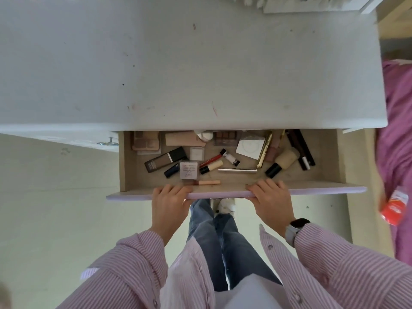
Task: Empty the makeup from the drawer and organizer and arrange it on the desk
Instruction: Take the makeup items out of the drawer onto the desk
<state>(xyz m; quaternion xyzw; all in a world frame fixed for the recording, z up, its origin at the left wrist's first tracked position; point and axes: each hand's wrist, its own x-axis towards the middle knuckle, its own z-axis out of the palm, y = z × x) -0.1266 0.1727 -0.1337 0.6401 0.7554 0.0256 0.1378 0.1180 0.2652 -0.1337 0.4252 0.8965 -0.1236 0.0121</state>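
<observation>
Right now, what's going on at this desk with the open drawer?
A person in a striped shirt is standing at a white desk, gripping the front edge of the drawer with both hands: left hand, right hand. The drawer is open and full of loose makeup, such as an eyeshadow palette, a gold tube and a slim peach stick near the front. Nothing has been laid out on the desk yet.

This looks like a bedroom in a home. A white desk (200, 70) with marks on its top has an open drawer (236, 192) full of makeup, and a bed with a pink cover (399, 134) stands just beside it.
</observation>
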